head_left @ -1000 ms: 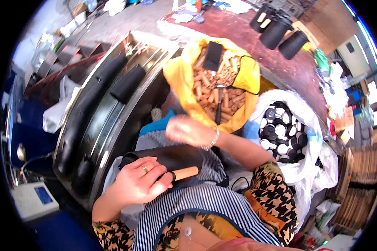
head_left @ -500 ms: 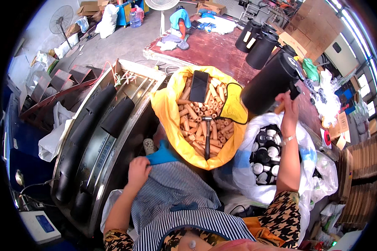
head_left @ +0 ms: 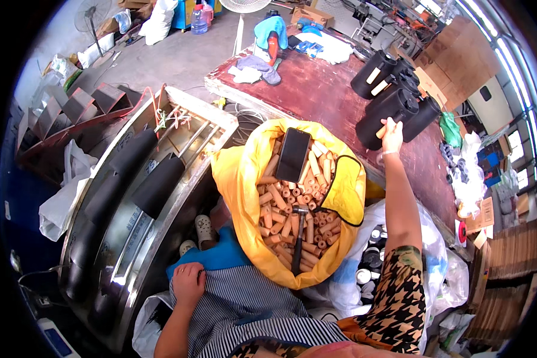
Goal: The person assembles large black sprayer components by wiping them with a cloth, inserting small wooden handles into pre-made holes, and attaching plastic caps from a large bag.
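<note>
My right hand (head_left: 392, 136) reaches out to the red table and is closed around the tan handle of a black cylindrical canister (head_left: 367, 128). This canister stands at the near end of a group of similar black canisters (head_left: 370, 73), some showing tan handles. Down on my lap, my left hand (head_left: 188, 283) lies with curled fingers on the blue cloth (head_left: 218, 253) beside my striped apron (head_left: 238, 301); whether it grips anything is hidden. Between my arms sits a yellow sack (head_left: 230, 179) full of short tan wooden handles (head_left: 277, 200). A hammer (head_left: 300, 238), a phone (head_left: 293, 155) and a yellow glove (head_left: 346, 191) lie on them.
The red table (head_left: 322, 101) holds cloths (head_left: 262, 68) towards its far left. A white bag (head_left: 340, 271) of black and white caps stands under my right arm. To my left, a metal trough (head_left: 155, 238) carries long black parts. Stacked cardboard (head_left: 513, 256) rises at far right.
My right hand has moved forward and left, carrying the canister from above the white bag to the group on the table. My left hand has shifted down. The view has shifted too.
</note>
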`<state>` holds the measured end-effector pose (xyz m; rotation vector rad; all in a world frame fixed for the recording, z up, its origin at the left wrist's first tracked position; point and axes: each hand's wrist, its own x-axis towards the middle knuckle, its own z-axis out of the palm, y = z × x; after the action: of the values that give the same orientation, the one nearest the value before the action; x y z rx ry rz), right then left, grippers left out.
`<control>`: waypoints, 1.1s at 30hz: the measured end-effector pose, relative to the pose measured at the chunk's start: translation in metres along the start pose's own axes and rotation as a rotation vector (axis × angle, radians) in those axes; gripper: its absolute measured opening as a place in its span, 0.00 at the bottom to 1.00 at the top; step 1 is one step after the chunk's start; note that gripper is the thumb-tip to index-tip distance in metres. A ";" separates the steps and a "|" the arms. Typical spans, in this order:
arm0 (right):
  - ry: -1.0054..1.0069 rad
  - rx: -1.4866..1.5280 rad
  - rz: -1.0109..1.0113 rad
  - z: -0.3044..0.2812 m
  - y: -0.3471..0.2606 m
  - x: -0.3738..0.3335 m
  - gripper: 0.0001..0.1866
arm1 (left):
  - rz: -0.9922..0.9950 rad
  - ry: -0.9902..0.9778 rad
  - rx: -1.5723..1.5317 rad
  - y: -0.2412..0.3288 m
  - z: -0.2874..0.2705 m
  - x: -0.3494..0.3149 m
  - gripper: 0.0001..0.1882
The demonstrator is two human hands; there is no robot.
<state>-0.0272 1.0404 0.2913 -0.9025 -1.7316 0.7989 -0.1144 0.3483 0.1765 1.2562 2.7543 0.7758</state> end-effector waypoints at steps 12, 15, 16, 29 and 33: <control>-0.392 -0.866 0.235 -0.013 0.037 -0.012 0.38 | 0.014 0.064 -0.033 -0.001 -0.002 -0.004 0.07; -0.421 -0.781 -0.032 -0.005 0.006 -0.045 0.29 | 0.020 0.080 -0.051 0.000 -0.004 -0.009 0.07; -0.438 -0.771 -0.107 -0.001 -0.010 -0.057 0.26 | 0.026 0.081 -0.051 0.001 -0.002 -0.009 0.07; -1.049 0.102 -0.782 0.136 -0.228 -0.443 0.19 | -0.008 0.094 -0.020 -0.014 0.014 -0.038 0.09; -1.185 0.313 -0.959 0.126 -0.250 -0.589 0.20 | -0.276 0.541 -0.336 -0.059 0.013 -0.069 0.08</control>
<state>-0.0596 0.3968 0.1925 0.8253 -2.5267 0.9141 -0.1065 0.2718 0.1256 0.6561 2.8899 1.6556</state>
